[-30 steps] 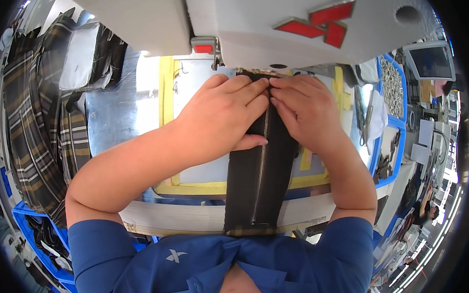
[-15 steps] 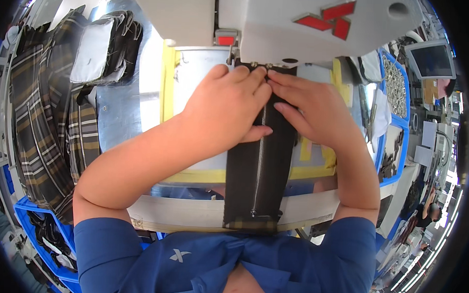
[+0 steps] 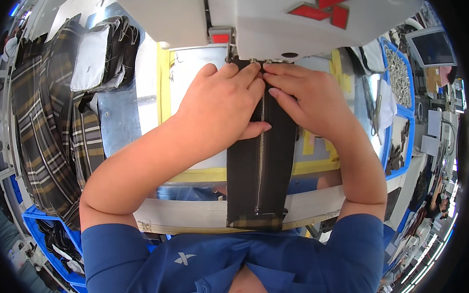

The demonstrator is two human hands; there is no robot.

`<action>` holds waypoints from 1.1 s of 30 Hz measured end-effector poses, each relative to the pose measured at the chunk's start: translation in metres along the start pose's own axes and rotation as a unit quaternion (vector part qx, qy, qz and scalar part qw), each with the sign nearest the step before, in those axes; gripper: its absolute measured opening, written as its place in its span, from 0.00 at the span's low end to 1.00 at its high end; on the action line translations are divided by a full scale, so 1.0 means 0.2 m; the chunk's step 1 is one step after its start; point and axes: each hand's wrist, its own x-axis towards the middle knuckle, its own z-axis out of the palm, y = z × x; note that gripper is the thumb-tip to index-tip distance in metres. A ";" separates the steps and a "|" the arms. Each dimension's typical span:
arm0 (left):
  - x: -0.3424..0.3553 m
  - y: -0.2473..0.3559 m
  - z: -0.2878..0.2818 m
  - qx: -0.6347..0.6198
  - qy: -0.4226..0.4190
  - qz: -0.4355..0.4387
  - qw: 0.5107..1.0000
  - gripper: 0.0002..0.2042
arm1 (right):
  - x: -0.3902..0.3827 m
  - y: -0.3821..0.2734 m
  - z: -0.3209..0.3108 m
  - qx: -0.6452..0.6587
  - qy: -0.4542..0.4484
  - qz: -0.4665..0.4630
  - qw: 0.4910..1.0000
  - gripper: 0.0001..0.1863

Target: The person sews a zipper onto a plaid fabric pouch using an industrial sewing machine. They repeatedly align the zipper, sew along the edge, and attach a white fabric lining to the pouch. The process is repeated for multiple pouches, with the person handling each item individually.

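Fabric: our dark strip [image 3: 275, 164] with zipper [image 3: 260, 147] lies on the table [image 3: 189, 218], top end under the sewing machine [image 3: 282, 23].
Left hand [image 3: 220, 112]: pressed flat on strip.
Right hand [image 3: 304, 97]: fingertips pinning strip beside zipper.

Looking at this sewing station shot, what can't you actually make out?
Head view only:
- The needle: hidden behind the fingertips of the left hand and right hand and under the sewing machine head.
- Top end of the dark fabric strip and its zipper: covered by both hands.
- Contents of the blue tray at right: too small and bent by the fisheye rim.
- Stacked plaid fabric at left: cut off by the edge.
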 end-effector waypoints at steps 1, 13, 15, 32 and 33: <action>0.00 0.00 0.00 -0.006 -0.002 0.000 1.000 0.35 | 0.00 0.00 0.01 -0.010 0.006 -0.001 1.000 0.14; 0.01 -0.03 -0.03 -0.022 -0.022 -0.015 0.999 0.34 | 0.01 -0.03 0.05 -0.010 0.022 -0.004 1.000 0.17; 0.01 -0.03 0.00 -0.027 -0.005 -0.004 1.000 0.34 | -0.01 -0.01 0.05 -0.002 0.022 0.005 1.000 0.18; 0.01 -0.01 -0.04 -0.034 -0.019 -0.018 0.999 0.36 | -0.04 -0.06 0.05 -0.024 0.021 -0.012 0.999 0.18; 0.01 -0.01 -0.04 -0.039 -0.017 -0.020 0.999 0.36 | -0.04 -0.05 0.07 -0.027 0.030 -0.023 0.999 0.18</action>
